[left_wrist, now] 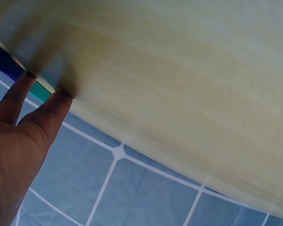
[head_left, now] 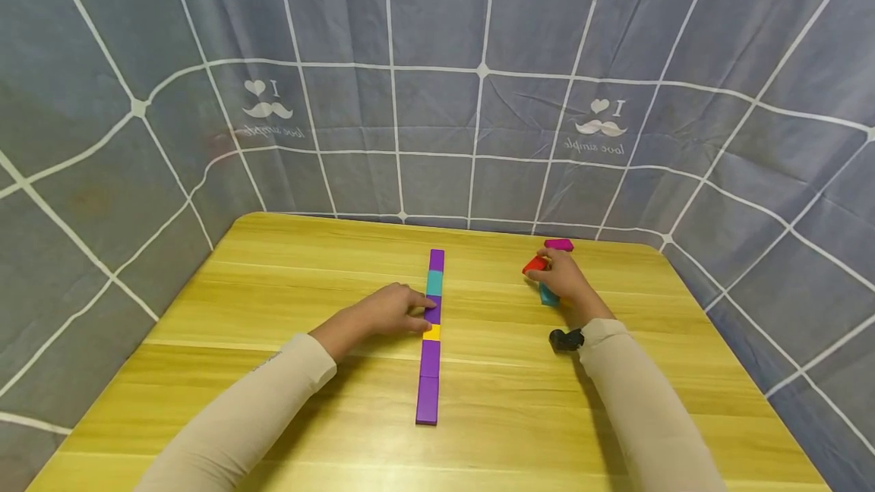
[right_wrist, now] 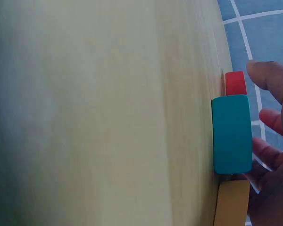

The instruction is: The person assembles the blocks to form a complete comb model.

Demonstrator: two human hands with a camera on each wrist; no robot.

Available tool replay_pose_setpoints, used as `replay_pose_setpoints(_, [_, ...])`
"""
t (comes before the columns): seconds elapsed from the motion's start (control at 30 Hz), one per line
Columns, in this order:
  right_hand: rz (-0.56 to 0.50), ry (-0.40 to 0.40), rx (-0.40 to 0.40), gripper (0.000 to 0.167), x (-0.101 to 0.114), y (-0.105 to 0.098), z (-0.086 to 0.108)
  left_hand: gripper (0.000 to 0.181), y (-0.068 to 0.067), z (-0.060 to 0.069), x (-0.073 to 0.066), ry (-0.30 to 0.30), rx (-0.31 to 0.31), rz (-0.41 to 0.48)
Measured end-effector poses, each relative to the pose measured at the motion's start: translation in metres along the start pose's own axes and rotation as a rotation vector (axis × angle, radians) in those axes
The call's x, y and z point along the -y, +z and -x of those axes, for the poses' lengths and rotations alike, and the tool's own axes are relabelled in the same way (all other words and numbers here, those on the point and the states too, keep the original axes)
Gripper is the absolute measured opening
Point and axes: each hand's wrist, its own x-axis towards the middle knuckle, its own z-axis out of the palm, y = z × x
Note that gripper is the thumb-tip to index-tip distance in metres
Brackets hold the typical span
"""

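Note:
A straight row of flat blocks runs away from me along the middle of the table: a teal block (head_left: 434,283), a yellow block (head_left: 431,332) and several purple blocks (head_left: 428,401). My left hand (head_left: 383,313) rests at the row's left side, forefinger on a purple block and thumb by the yellow one. Over on the right, my right hand (head_left: 567,279) hovers around loose blocks, its fingers spread about a red block (right_wrist: 236,83). In the right wrist view a gap shows between thumb and red block. A teal block (right_wrist: 232,134) and an orange block (right_wrist: 232,203) lie nearer the wrist.
Past the right hand lies a magenta block (head_left: 559,244), close to the table's far edge. The wooden table (head_left: 287,264) is bordered by a grey curtain (head_left: 437,112) with white lines. A black device (head_left: 566,339) sits at the right wrist.

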Motion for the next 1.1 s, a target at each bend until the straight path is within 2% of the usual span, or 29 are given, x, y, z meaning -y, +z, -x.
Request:
replay_pose_setpoints(0.17, [-0.008, 0.02, 0.019, 0.053, -0.0054, -0.0013, 0.0005, 0.044, -0.0003, -0.0032, -0.0021, -0.004, -0.004, -0.007])
replay_pose_setpoints(0.27, [0.027, 0.011, 0.009, 0.051, -0.0043, -0.002, 0.0022, 0.044, 0.0005, -0.0036, -0.0023, -0.006, -0.014, -0.009])
replay_pose_setpoints(0.47, [0.066, 0.021, 0.008, 0.05, -0.0011, -0.001, 0.0016, 0.044, 0.0, -0.0025, -0.0029, -0.008, -0.014, -0.006])
replay_pose_setpoints(0.87, [0.067, 0.017, 0.014, 0.049, 0.0022, 0.0018, 0.0022, 0.043, -0.0001, -0.0007, -0.0034, -0.023, -0.008, 0.005])
replay_pose_setpoints(1.1, [0.106, 0.019, -0.023, 0.05, 0.0031, 0.0016, 0.0022, 0.043, 0.0003, -0.0008, -0.0025, -0.029, -0.009, 0.004])
